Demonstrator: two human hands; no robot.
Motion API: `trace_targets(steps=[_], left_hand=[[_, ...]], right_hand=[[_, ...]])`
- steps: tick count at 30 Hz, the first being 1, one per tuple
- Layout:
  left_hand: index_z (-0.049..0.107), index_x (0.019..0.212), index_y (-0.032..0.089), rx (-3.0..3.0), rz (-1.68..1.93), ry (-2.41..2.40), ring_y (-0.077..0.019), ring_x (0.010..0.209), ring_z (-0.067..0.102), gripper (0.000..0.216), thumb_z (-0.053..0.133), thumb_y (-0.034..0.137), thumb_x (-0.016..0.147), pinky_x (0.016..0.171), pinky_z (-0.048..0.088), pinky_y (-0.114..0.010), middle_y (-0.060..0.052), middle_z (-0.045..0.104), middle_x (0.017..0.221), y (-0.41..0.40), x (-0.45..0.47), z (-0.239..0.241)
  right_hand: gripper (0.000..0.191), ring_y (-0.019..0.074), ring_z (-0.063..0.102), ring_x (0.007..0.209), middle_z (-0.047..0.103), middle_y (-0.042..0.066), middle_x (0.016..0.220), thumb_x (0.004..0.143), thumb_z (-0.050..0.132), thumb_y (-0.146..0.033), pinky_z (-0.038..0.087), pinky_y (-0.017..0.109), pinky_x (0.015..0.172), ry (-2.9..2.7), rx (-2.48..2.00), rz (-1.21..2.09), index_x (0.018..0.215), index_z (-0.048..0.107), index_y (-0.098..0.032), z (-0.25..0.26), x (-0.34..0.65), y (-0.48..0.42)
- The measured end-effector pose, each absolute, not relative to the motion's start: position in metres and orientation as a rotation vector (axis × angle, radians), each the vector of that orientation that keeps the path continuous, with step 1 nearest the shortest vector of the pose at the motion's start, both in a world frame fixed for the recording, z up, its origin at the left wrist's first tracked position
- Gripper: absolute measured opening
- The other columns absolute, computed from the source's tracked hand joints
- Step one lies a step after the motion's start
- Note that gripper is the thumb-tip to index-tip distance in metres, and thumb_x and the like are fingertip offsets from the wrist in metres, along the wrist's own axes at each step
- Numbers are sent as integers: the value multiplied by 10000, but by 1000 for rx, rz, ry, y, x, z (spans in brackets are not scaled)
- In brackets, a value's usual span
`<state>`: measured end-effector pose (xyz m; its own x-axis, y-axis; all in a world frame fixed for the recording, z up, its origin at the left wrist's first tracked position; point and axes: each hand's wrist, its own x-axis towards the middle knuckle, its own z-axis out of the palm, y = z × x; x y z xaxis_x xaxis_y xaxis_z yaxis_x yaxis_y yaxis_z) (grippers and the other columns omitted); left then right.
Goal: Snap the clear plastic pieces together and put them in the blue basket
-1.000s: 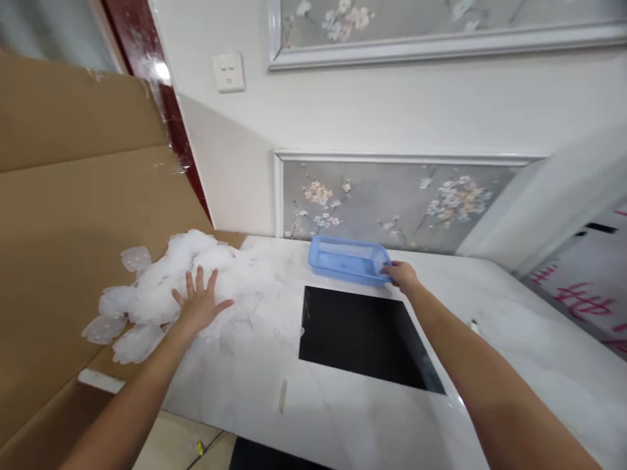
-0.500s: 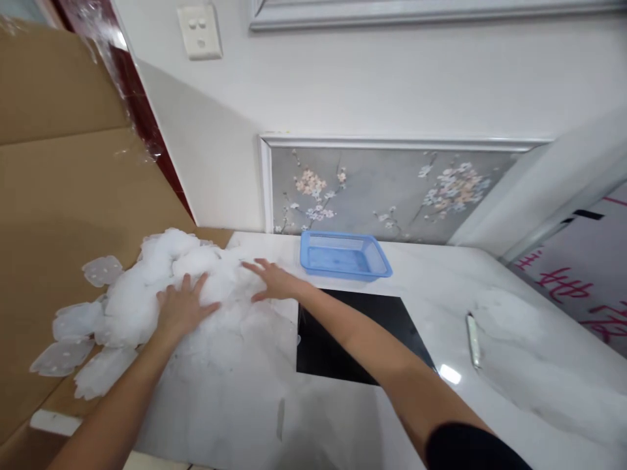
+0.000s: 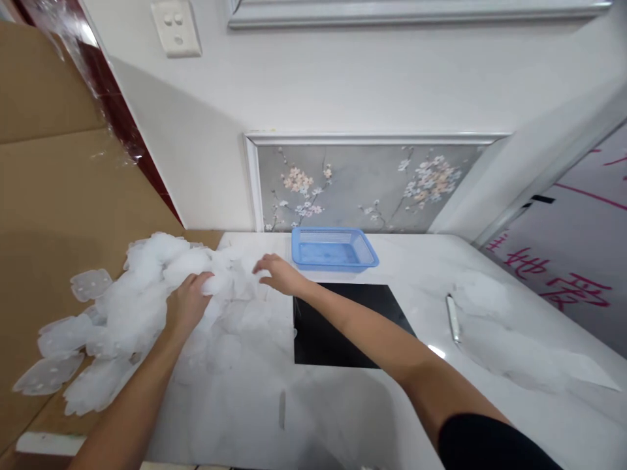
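A person's left hand (image 3: 189, 300) pressed bent fingers into a heap of translucent white pieces (image 3: 132, 307) at the left of the frame, while the right hand (image 3: 279, 274) hung half-curled at the heap's right edge, near centre; the hands were apart, and whether either had gripped a piece could not be told; the thin pieces looked light, flexible and probably slick, apt to cling together or crease, best pinched singly by a rim; right of the heap lay a black panel (image 3: 337, 333), with a blue basket (image 3: 328, 253) beyond it near the wall (image 3: 343, 85), a pen-like object (image 3: 453, 318) at right and cardboard (image 3: 53, 209) at far left; half a second earlier, both hands had their fingers spread wider, the left flatter on the heap.
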<state>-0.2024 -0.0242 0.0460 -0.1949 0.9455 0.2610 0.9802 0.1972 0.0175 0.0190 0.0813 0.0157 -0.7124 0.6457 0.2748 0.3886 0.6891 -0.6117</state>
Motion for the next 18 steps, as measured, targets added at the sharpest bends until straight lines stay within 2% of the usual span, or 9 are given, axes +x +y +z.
trace_targets(steps=[2,4,8,11,13,16,18], left_hand=[[622,1168,271,-1870,-339,-2268,-251,934,639,365,553,236,812,751,492,-329,-38,659,1108,-24,-195,56],[629,1145,271,-1910,-453,-2238,-238,943,636,358,567,223,796,788,493,-321,-24,670,1092,-19,-183,65],[636,1127,251,-2155,-673,-2127,-211,993,626,378,586,177,760,899,473,-307,-18,679,1134,-1,-148,67],[607,1202,239,-2385,-666,-2116,-206,1049,618,411,563,214,795,931,466,-312,-38,656,1202,13,-124,50],[558,1292,232,-2441,-521,-2127,-248,1164,568,475,579,300,822,984,437,-371,-88,573,1334,18,-116,35],[471,1388,255,-2301,-367,-2113,-347,1347,389,576,581,421,847,1032,363,-512,-144,386,1504,16,-116,23],[476,1383,249,-2202,-398,-2057,-367,1390,313,544,544,437,877,1040,336,-545,-150,376,1510,8,-119,24]], right_hand=[[140,145,574,736,609,8,761,743,687,-31,444,267,736,-2490,-820,800,815,699,-151,2,53,70],[134,123,557,653,592,-10,691,719,703,-20,436,240,673,-2532,-857,908,740,691,-151,-14,75,58],[90,118,566,676,611,5,759,733,728,-74,434,223,672,-2509,-872,946,740,687,-154,-31,85,45],[71,134,576,741,611,13,805,771,705,-104,422,225,683,-2553,-925,835,743,673,-161,-32,78,39],[80,153,586,803,622,26,855,808,653,-97,415,238,701,-2594,-941,758,765,660,-165,-30,73,33],[137,185,594,874,626,70,952,835,544,-46,414,285,773,-2687,-952,555,818,629,-152,-30,68,23],[165,207,589,913,614,103,982,801,506,-9,410,323,827,-2732,-966,427,830,596,-144,-31,71,16]])
